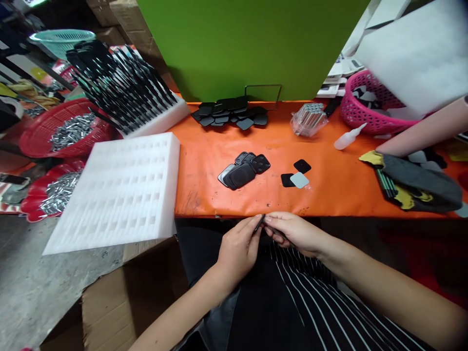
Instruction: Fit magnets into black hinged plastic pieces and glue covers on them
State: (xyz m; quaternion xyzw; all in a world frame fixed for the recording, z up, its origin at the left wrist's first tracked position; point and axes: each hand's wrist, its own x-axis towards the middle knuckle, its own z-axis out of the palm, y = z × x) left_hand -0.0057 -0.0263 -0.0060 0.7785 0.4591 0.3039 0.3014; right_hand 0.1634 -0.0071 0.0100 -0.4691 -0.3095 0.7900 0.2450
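Leftward, one white foam tray is lying. We are pinching one thin dark strip between left hand and right hand, both closed on it, at the orange table edge; three loose squares are lying beyond.

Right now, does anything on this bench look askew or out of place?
The white foam tray sits crooked, jutting past the orange table's left end. The small squeeze bottle lies on its side near the pink basket. The left hand and right hand pinch a thin dark strip; no spill shows.
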